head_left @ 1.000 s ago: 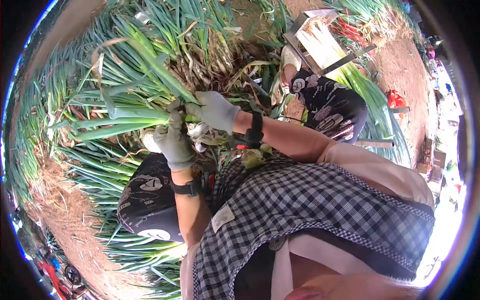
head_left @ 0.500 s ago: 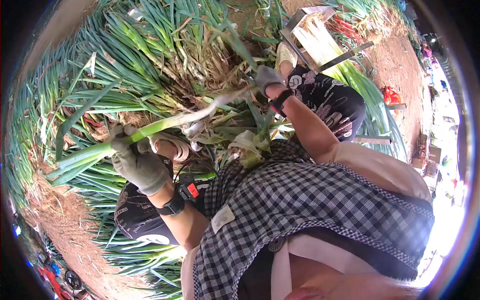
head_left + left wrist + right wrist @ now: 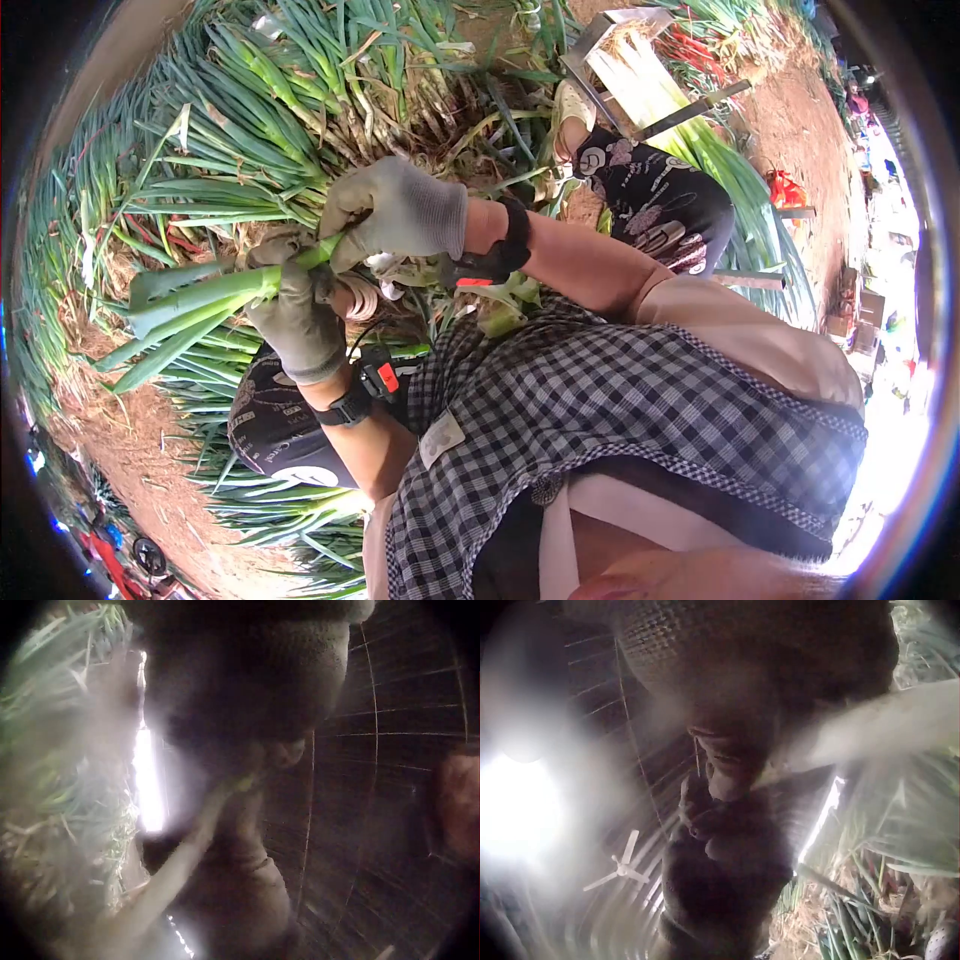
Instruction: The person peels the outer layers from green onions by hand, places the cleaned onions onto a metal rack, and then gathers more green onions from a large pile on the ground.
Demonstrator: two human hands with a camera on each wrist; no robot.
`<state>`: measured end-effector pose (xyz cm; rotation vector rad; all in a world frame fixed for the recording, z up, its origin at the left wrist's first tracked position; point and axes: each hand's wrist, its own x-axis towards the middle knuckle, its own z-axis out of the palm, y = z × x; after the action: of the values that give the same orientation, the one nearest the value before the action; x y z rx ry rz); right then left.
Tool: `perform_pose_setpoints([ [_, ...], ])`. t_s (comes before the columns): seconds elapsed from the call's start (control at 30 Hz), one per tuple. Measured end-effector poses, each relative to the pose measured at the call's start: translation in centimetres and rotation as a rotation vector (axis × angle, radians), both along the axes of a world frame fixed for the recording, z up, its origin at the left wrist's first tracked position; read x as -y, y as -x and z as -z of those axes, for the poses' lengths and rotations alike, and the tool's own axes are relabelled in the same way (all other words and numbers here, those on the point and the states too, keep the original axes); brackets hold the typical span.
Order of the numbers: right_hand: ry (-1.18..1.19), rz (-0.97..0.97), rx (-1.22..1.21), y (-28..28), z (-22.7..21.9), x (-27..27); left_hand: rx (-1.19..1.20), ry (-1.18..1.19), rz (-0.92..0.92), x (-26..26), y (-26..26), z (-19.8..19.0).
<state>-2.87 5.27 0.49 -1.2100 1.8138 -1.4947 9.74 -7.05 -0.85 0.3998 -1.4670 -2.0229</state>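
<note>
A green onion (image 3: 205, 300) lies across my gloved left hand (image 3: 300, 325), its green leaves fanning out to the left in the head view. The fingers of that hand are curled round it. My gloved right hand (image 3: 405, 210) pinches the same onion just to the right of the left hand. In the left wrist view a pale stalk (image 3: 176, 874) runs up into the dark glove. A whitish stalk (image 3: 885, 727) shows beside the glove in the right wrist view. The onion's lower end is hidden behind the right hand.
Piles of green onions (image 3: 260, 130) cover the ground ahead and to the left. Peeled scraps (image 3: 505, 305) lie at the lap. On the right, a metal rack (image 3: 610, 50) holds a bundle of cleaned onions (image 3: 660, 90). Bare soil (image 3: 130, 450) shows at the left.
The right hand had swung out to the right, pulling a strip of peel from the onion; now it is back beside the left hand. The left hand has moved left and keeps the onion.
</note>
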Motion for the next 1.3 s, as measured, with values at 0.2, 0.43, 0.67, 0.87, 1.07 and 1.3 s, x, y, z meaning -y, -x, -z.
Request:
perform_pose_setpoints([
  [0.2,-0.066,-0.112,0.399,0.4,0.0,-1.2,-0.019,-0.066,0.126,-0.4,0.0,-0.6],
  [0.43,-0.073,-0.036,0.248,0.1,-0.2,-1.1,-0.088,-0.154,0.166,-0.1,0.0,0.0],
  [0.67,0.056,0.139,-0.532,-1.9,0.5,-1.0,0.02,-0.231,-0.009,0.4,1.0,1.0],
  [0.87,0.194,-0.128,0.542,-1.8,1.7,-4.4,0.107,-0.245,-0.315,2.2,1.1,1.7],
  [1.07,-0.399,0.361,-0.141,6.6,4.9,-10.5,0.225,-0.11,-0.461,2.2,0.8,1.5],
  [1.3,-0.226,0.293,-0.637,1.3,-1.9,-4.0,0.296,-0.162,-0.494,0.3,1.9,0.3],
])
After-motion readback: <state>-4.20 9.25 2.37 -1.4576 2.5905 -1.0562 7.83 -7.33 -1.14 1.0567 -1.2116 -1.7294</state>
